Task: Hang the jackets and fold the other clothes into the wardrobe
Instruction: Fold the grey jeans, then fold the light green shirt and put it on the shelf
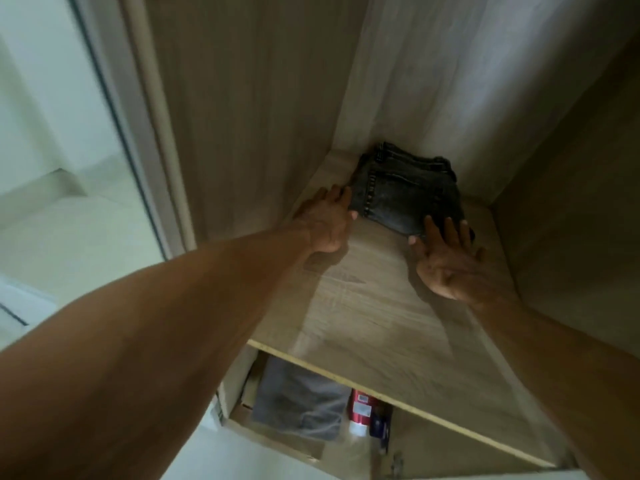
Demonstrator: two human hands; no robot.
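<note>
Here, in the head view, both bare arms reach into a light wood-grain wardrobe (263, 98), over a shelf (374, 317) with a pale front edge. At the back of that shelf, near the rear panel, lies a pair of folded dark grey jeans (405, 192), its waistband toward the back and a studded seam running along its left side.

The left hand (325, 223) lies flat on the shelf with fingers stretched, its fingertips touching the left edge of the jeans; it grips nothing. The right hand (446, 261) is also spread wide and released, palm down just above or on the shelf, its fingertips at the near edge of the jeans; whether they actually press the cloth is hard to tell.

Below the shelf, in the lower compartment, a grey garment (301, 403) lies folded at the left. Just beside it on the right stands a red and white container (360, 410), and next to that a small dark blue item (381, 427), too blurred to name. At far left, outside the wardrobe, a white door frame (104, 81) and pale floor show.
</note>
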